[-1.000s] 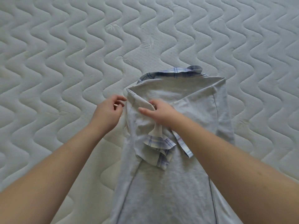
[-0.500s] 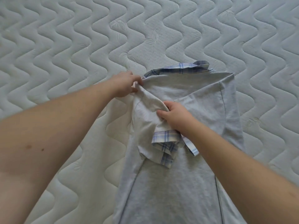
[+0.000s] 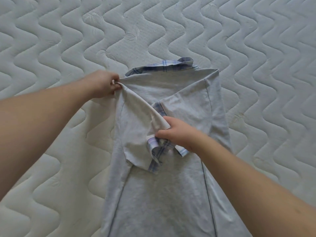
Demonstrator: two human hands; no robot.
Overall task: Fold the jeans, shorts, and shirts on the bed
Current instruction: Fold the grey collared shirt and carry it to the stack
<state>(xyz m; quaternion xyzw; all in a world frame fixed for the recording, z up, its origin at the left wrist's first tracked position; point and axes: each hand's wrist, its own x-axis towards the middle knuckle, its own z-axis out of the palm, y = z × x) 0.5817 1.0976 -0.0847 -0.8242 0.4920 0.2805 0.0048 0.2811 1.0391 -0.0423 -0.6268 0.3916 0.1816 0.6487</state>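
So there's a light grey shirt [image 3: 164, 194] lying lengthwise in the middle of the quilted mattress [image 3: 51, 40], plaid collar [image 3: 160, 66] at the far end, body running toward the near edge. Both sides are already folded in over the middle. The left hand [image 3: 104, 86] pinches the far-left shoulder corner of the shirt, fingers curled tight around the fabric. The right hand [image 3: 177, 133] grips the left sleeve [image 3: 140, 127] near its plaid cuff [image 3: 156, 151], fingers closed on the cloth, and the sleeve stretches in a raised ridge between the two hands. No boxes or baskets anywhere in view, just the mattress
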